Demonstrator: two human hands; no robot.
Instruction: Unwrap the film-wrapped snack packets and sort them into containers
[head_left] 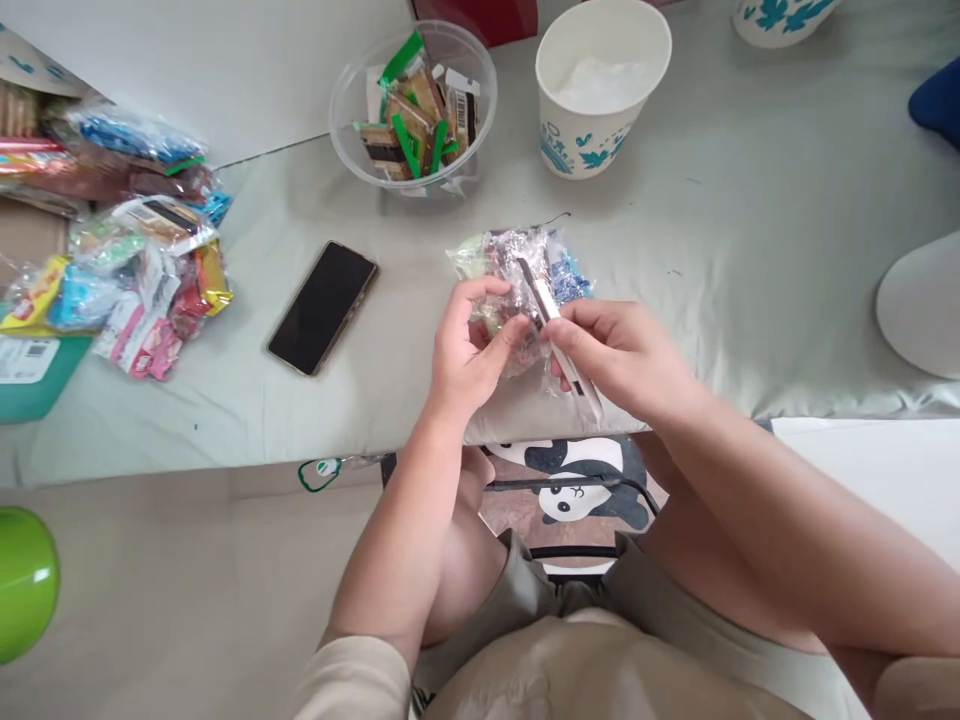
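My left hand (469,340) pinches a clear plastic snack packet (517,270) near the table's front edge. The packet is crinkled, with blue and pale green contents showing through. My right hand (611,355) is closed on a thin white tool with a dark tip (551,310), which looks like small scissors or tweezers. Its tip lies against the packet. Both hands meet over the pale green tablecloth (750,250).
A black phone (322,306) lies left of my hands. A clear bowl (412,105) of wrapped snacks and a white paper cup (600,85) stand behind. A pile of colourful packets (142,260) covers the left side. A white round plate (926,305) sits right.
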